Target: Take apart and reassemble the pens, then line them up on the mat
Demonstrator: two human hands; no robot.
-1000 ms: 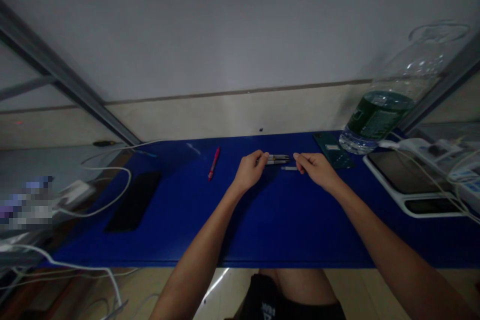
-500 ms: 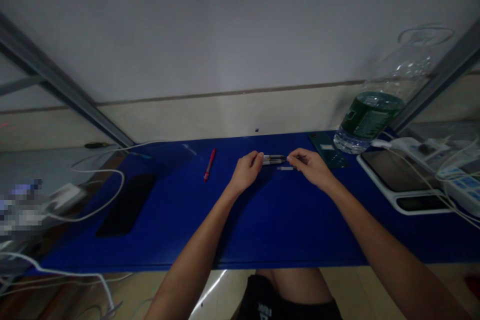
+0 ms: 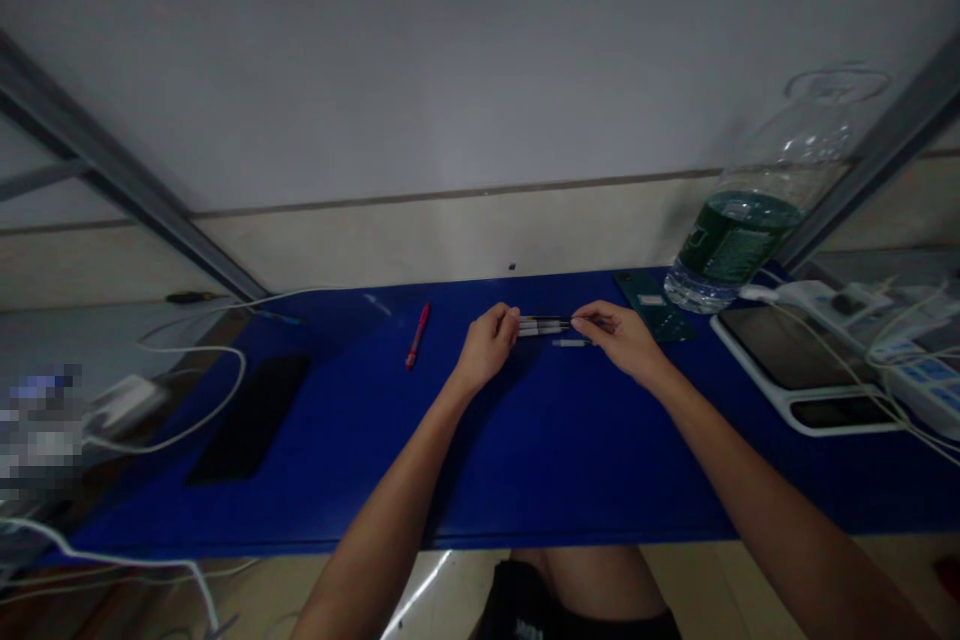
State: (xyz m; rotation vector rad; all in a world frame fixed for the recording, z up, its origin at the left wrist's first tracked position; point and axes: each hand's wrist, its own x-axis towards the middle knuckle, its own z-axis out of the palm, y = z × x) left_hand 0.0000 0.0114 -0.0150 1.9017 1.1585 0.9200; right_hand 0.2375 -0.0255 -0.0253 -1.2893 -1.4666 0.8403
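Above the middle of the blue table, my left hand (image 3: 486, 348) is closed in a pinch at the left ends of some pale pens (image 3: 538, 329) with dark tips pointing right. Along their upper side runs a slim dark rod (image 3: 553, 318), which looks like a pen refill. My right hand (image 3: 622, 340) pinches the right end of that rod between thumb and fingertips, so the rod spans both hands. Just below, a short grey pen barrel (image 3: 570, 343) lies on the table, close under the right fingers. A red pen (image 3: 418, 337) lies apart, left of my left hand.
A black phone (image 3: 250, 417) lies at left, near a white cable (image 3: 244, 370). Behind my right hand is a dark green phone (image 3: 652, 305). A large water bottle (image 3: 739, 240), a white scale (image 3: 802, 360) and a power strip with cables (image 3: 911, 370) occupy the right.
The slim dark rod now shows as a line between my two hands above the pale pens. Both hands keep their pinch and have barely moved; the view has shifted slightly.
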